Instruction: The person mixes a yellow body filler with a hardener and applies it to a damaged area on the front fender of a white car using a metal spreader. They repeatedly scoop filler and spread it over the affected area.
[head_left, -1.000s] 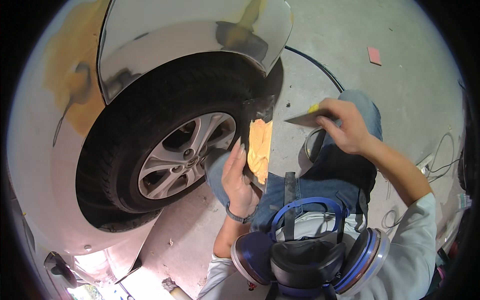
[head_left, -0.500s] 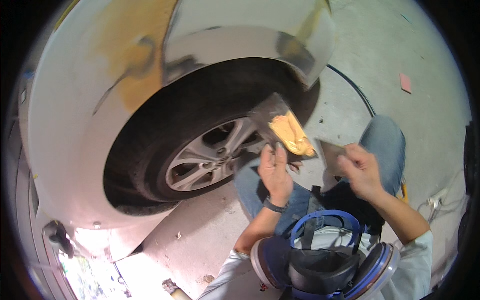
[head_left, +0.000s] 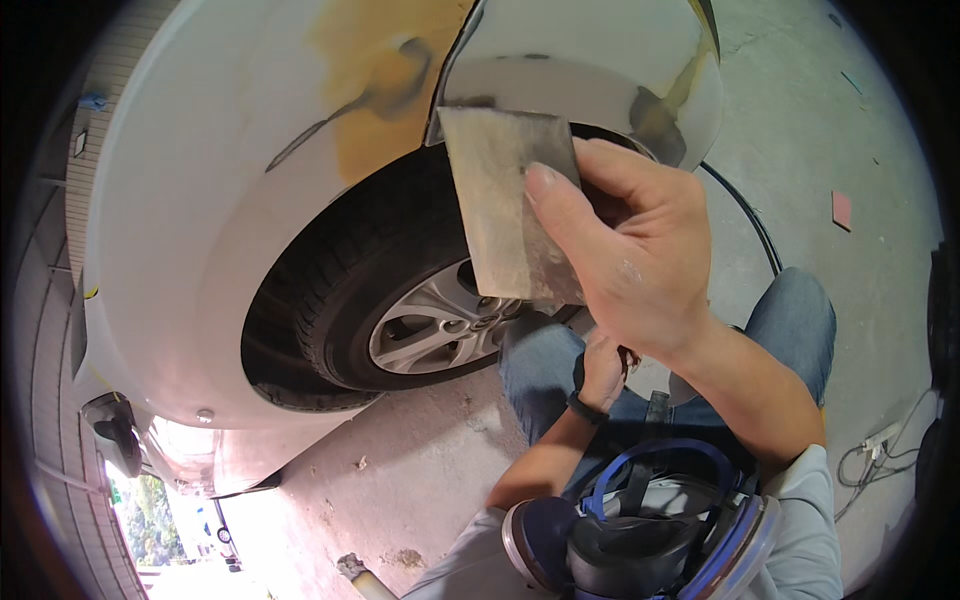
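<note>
My right hand [head_left: 645, 250] is raised in front of the wheel arch, pinching a flat, squarish putty spreader [head_left: 495, 210] between thumb and fingers. The spreader's face is smeared with dull yellowish residue. Its upper edge overlaps the arch lip by the panel gap; whether it touches cannot be told. Lower down, over my lap, my left hand [head_left: 602, 372] has curled fingers, mostly covered by the right hand. The dark board with yellow putty that it held a moment ago is hidden. The pale car body [head_left: 230, 260] bears a sanded yellow patch [head_left: 385, 110] and grey bare spots.
The wheel [head_left: 440, 330] stands close before my knees. A blue-framed respirator [head_left: 640, 545] hangs at my chest. On the concrete floor lie a dark hose [head_left: 745, 215], a pink piece [head_left: 841, 210] and a cable [head_left: 875, 455] at the right.
My right hand has risen up and left with the spreader, from beside the putty board to the wheel arch. The board and putty have gone out of sight behind it. The view has shifted slightly.
</note>
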